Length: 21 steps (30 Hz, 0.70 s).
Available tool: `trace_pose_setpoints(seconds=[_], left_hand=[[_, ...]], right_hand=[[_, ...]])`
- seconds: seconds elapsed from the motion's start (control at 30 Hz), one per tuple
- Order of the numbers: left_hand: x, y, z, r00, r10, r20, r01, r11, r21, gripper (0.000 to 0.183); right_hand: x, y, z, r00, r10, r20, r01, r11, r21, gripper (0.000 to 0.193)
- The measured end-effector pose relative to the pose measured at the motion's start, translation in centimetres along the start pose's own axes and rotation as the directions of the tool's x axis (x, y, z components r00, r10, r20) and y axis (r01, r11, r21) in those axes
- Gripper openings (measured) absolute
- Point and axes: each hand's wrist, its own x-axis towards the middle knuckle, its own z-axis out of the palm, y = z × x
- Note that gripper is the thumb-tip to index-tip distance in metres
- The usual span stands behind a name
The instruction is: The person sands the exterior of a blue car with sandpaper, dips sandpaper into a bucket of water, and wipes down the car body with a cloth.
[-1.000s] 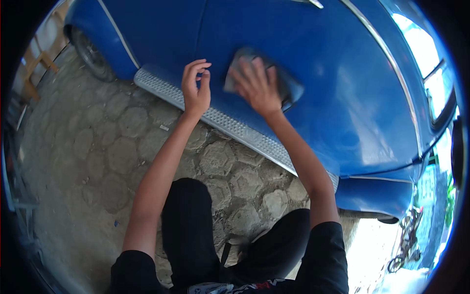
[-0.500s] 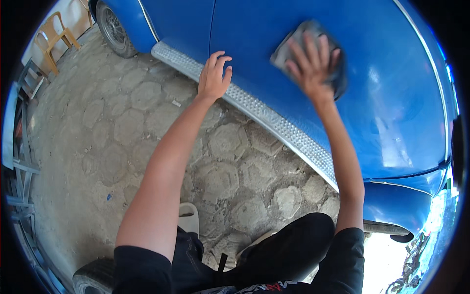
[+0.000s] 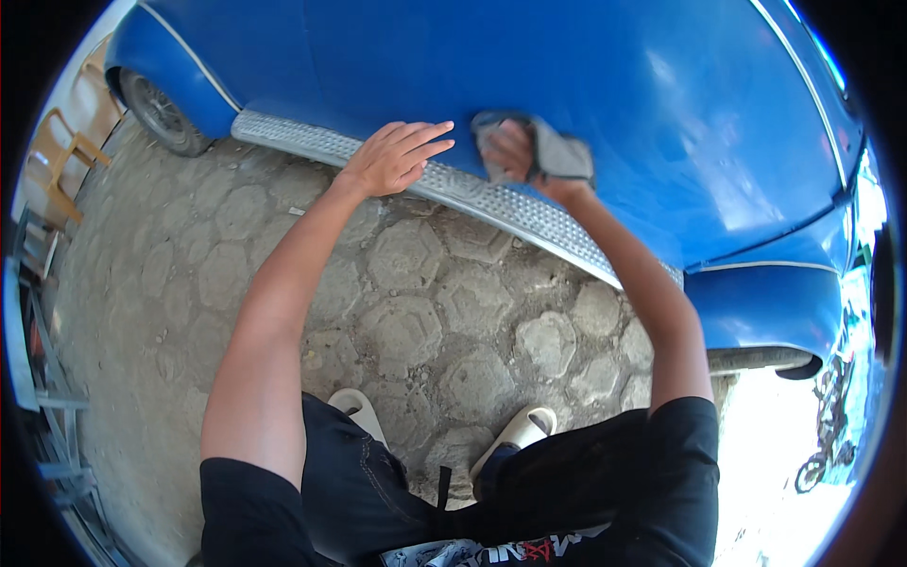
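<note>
One grey cloth (image 3: 569,158) against blue car (image 3: 397,57), right fingers (image 3: 507,147) over it, grip unclear; left fingers (image 3: 430,133) spread.

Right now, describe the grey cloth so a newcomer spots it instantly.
Start at the blue car across the top, then the silver running board along its lower edge. Just above it, right of centre, at the right hand's grip, is the grey cloth: dull fabric against glossy blue.

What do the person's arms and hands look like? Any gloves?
The short sleeves are black and end above the elbows. The forearms are bare, with no watch showing. The left hand and right hand wear no gloves; the right is too blurred to rule out rings.
</note>
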Motion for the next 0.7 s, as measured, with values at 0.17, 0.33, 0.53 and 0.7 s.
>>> trace_pose_setpoints(seconds=[0.17, 0.33, 0.53, 0.7], left_hand=[[5.6, 0.8, 2.2, 0.974, 0.021, -0.225, 0.005, 0.994, 0.112, 0.055], [11.0, 0.6, 3.0, 0.887, 0.016, -0.462, 0.044, 0.992, 0.119, 0.056], [11.8, 1.9, 4.0, 0.901, -0.025, -0.434, 0.066, 0.995, 0.080, 0.058], [10.2, 2.3, 6.0, 0.952, 0.000, -0.305, 0.025, 0.997, 0.079, 0.056]], right_hand=[[-4.1, -1.2, 14.8, 0.842, -0.100, 0.530, -0.509, -0.476, 0.717, 0.065], [-2.8, 2.1, 11.1, 0.756, -0.241, 0.608, -0.634, -0.501, 0.590, 0.065], [-6.2, 2.0, 1.3, 0.918, -0.125, -0.377, 0.393, 0.425, 0.816, 0.062], [-9.7, -1.8, 5.8, 0.961, -0.229, -0.157, 0.273, 0.681, 0.679, 0.063]])
